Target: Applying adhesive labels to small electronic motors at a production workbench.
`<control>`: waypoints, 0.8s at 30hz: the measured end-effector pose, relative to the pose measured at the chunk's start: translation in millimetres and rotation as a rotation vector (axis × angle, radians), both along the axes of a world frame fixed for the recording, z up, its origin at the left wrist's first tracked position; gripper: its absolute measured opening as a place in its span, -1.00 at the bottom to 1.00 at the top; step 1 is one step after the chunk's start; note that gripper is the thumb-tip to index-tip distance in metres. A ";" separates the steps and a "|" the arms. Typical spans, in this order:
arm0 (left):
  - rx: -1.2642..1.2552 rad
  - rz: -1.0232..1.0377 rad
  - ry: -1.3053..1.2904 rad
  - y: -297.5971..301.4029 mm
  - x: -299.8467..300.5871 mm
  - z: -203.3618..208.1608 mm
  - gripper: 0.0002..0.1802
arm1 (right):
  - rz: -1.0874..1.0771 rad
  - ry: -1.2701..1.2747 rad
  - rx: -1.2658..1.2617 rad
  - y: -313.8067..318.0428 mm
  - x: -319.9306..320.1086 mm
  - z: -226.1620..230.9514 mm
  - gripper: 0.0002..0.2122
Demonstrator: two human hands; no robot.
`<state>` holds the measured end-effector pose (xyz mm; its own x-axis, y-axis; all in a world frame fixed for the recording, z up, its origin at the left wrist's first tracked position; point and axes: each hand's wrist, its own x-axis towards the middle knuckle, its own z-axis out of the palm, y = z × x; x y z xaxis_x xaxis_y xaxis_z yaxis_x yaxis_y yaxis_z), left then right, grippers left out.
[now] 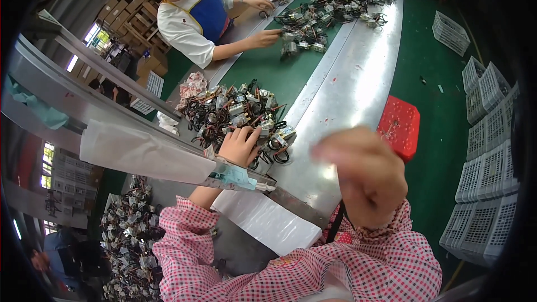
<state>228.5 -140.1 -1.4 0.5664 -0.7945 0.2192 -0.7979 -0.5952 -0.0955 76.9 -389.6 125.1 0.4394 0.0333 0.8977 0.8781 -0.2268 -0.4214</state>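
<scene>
My left hand (239, 146) reaches past a metal rail onto a heap of small clear-and-silver parts with coiled black cables (238, 109). Its fingers are apart and lie on the near edge of the heap, touching a few parts; no part is plainly gripped. My right hand (366, 173) is raised over the near right side of the metal table (319, 140). It is smeared by motion, with its fingers seemingly curled, and whatever it may hold cannot be made out. A white stack of sheets or bags (268, 221) lies between my forearms.
Across the green belt (257, 67), a person (196, 19) handles a second heap of cabled parts (335, 5). More parts (131, 240) fill the lower left. A red stool (399, 126) and white crates (486, 173) stand at right. A metal rail with white wrapping (140, 151) crosses at left.
</scene>
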 end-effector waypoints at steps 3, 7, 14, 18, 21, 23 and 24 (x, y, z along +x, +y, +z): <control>0.000 -0.064 -0.064 -13.3 5.1 2.4 -0.55 | -0.302 0.018 0.000 -6.2 18.6 -8.4 -0.27; -0.079 -0.253 -0.008 -22.8 20.9 -12.1 -0.60 | -0.525 -0.080 -0.097 -12.1 41.7 -15.5 0.06; -0.108 -0.212 -0.031 -43.9 15.2 -3.3 -0.60 | -0.789 -0.178 -0.229 -35.7 95.6 -22.4 0.09; -0.154 -0.326 0.146 -47.6 11.8 -12.9 -0.56 | -0.760 -0.386 -0.265 -46.8 101.6 -3.4 0.06; -0.137 -0.400 0.137 -45.7 19.4 -15.3 -0.50 | -0.758 -0.315 -0.256 -47.9 113.1 -3.3 0.00; -0.179 -0.329 0.122 -48.9 19.4 -1.3 -0.46 | -0.846 -0.088 -0.276 -44.4 90.2 -5.4 0.02; -0.213 -0.254 0.252 -50.3 20.7 -2.8 -0.42 | -0.684 -0.122 -0.040 -35.8 88.3 -4.3 -0.02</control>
